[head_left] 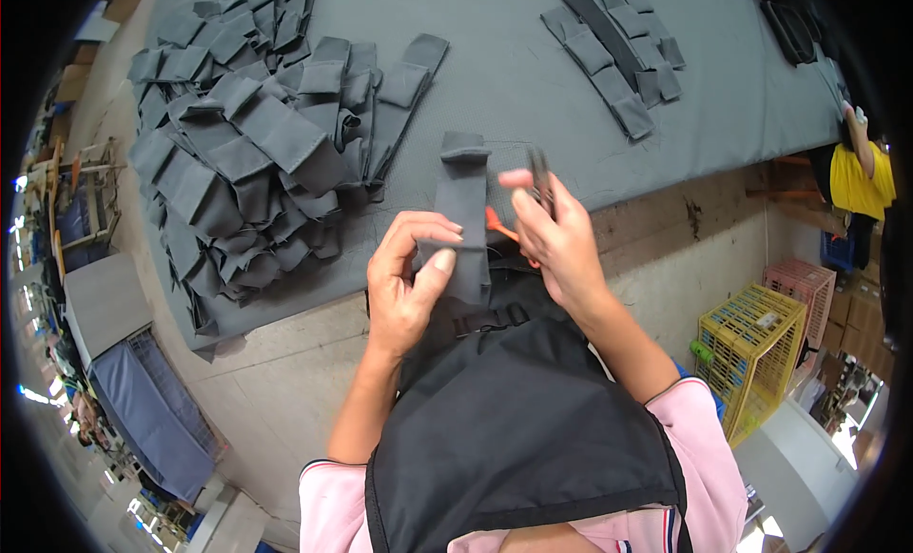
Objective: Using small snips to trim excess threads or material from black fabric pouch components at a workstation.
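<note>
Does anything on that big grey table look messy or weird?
Nothing looks spilled. The heap of grey fabric pieces on the left looks messiest, because its pieces lie jumbled at different angles, while the smaller group on the right is neater. The strip in the left hand shows no clear damage.

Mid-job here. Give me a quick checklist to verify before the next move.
1. Long grey fabric strip in the grip of the left hand: ok, held between thumb and fingers.
2. Slim dark metal snips in the right hand: ok, held. Blades open or closed: cannot tell, blurred.
3. Snips clear of the left fingers: ok, a gap shows in this view.
4. Strip flat along its length: not ok, a folded flap stands up near its far end.
5. Curved orange handle free of the strip: cannot tell, it shows right at the strip's edge.
6. Large heap of grey fabric strips apart from the held strip: ok.
</note>
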### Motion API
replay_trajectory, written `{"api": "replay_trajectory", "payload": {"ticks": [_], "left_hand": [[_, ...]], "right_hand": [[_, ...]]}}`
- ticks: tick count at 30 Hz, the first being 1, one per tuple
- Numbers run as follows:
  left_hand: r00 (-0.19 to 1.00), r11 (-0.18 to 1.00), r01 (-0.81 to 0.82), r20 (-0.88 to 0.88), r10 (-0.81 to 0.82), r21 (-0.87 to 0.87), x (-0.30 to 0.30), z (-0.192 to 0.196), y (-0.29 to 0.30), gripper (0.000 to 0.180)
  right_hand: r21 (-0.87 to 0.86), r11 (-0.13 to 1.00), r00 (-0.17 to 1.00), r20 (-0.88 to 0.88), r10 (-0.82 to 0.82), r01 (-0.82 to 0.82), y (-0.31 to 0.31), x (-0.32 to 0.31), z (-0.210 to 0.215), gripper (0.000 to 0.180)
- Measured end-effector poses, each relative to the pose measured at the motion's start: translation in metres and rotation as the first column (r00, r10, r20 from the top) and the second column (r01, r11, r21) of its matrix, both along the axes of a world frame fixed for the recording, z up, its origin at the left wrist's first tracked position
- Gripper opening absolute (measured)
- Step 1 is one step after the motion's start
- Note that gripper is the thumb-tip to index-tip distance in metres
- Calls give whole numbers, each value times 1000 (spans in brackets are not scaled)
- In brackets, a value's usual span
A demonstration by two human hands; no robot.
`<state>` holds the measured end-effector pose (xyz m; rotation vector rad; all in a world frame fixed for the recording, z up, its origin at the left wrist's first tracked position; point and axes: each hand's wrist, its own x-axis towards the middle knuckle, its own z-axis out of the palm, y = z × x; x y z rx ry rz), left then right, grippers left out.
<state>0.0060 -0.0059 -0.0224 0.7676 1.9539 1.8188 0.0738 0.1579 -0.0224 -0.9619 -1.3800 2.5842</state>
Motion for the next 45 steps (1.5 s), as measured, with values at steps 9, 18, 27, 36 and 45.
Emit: {"api": "replay_trajectory", "payload": {"ticks": [9,18,27,36,45], "left_hand": [[839,967,-254,496,224,-6,14,13,12,13],[760,939,-343,578,297,-30,14,9,12,27],[868,947,-308,381,319,-92,20,4,15,36],[927,951,-271,226,300,-149,20,10,16,36],[903,960,-254,326,279,-119,22,11,15,36]], "right_hand": [[410,885,964,-49,261,-219,-8,22,16,10],[-27,971,905,-368,213,-239,16,42,27,18],[929,368,973,-47,225,-40,5,24,44,32],[989,140,947,-89,309,47,8,25,25,32],[980,82,932,-196,304,180,4,27,11,32]]}}
